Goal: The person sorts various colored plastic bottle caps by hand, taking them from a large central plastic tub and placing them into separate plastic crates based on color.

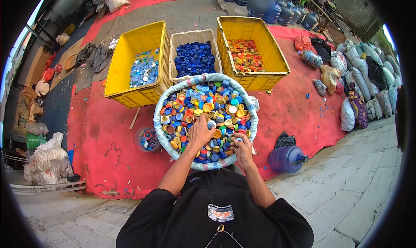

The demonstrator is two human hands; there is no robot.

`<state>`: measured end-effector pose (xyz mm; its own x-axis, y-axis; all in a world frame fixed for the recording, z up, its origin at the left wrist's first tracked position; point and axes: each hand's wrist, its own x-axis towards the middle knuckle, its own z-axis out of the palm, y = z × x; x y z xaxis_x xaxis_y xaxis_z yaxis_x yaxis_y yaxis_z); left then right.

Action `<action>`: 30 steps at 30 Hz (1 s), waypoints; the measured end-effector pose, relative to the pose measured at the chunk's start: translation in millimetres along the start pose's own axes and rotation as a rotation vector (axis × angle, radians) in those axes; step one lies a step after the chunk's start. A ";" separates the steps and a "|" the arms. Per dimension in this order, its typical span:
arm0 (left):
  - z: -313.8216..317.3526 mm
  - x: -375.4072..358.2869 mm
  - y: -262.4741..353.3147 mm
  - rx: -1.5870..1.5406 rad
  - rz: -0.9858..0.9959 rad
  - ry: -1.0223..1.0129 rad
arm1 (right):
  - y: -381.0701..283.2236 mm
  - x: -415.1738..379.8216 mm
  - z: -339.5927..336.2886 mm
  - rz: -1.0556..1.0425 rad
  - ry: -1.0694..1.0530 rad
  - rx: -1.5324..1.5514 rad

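A round basket (160,113) with a pale cloth-wrapped rim stands right in front of me, heaped with plastic bottle caps (189,104) of many colours. Reaching into the heap, my left hand (201,132) has its fingers and thumb closing about a white-and-blue bottle cap (211,124); the fingertips are partly hidden among the caps. My right hand (243,149) is by the near right part of the rim, fingers curled in a pinch on a pale bottle cap (238,139).
Beyond the basket stand a yellow crate (113,76) with light blue caps, a whitish crate (174,42) with dark blue caps and another yellow crate (271,53) with orange and red caps. A water jug (286,159) lies at right. Filled sacks (359,76) line the far right.
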<state>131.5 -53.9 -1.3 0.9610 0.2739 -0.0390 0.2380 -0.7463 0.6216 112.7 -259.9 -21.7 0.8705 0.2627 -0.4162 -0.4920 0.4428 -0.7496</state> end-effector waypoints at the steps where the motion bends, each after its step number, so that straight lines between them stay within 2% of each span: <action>1: -2.8 1.3 0.1 -0.023 -0.005 0.003 | -2.0 -0.7 1.8 0.002 0.003 -0.002; 5: -14.8 4.6 -7.1 -0.107 -0.055 0.068 | -4.7 1.8 8.4 0.007 -0.022 0.016; 6: -14.7 7.7 -12.1 -0.154 -0.128 0.067 | -4.8 2.4 11.1 0.006 -0.024 0.021; 9: -22.2 8.7 -27.9 -0.094 -0.039 0.082 | -0.2 4.6 17.5 0.023 -0.045 0.020; 13: -22.2 0.9 -43.9 -0.123 -0.055 0.222 | 5.2 5.6 22.0 0.022 -0.082 -0.090; 14: -21.4 -2.3 -48.3 -0.174 -0.034 0.312 | 5.1 5.0 23.0 0.015 -0.059 -0.266; 16: -31.8 -9.1 -51.0 -0.146 -0.091 0.321 | -2.2 0.9 32.0 -0.001 -0.011 -0.618; 19: -36.6 -21.2 -62.1 -0.169 -0.105 0.396 | -6.6 -3.4 41.9 -0.498 -0.116 -1.292; 20: -38.0 -25.9 -66.6 -0.189 -0.119 0.394 | -5.9 -3.9 43.7 -0.643 -0.160 -1.341; 23: -43.5 -39.7 -67.4 -0.207 -0.133 0.424 | -7.7 -7.2 57.2 -0.699 -0.256 -1.524; 30: -46.5 -53.6 -66.9 -0.240 -0.158 0.380 | 14.6 0.5 68.4 -0.669 -0.235 -1.755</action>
<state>57.6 9.6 -4.5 0.7856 0.6082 0.1136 0.2944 -0.5291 0.7959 105.0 -194.6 2.4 0.7930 0.6038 0.0806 0.5798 -0.7076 -0.4038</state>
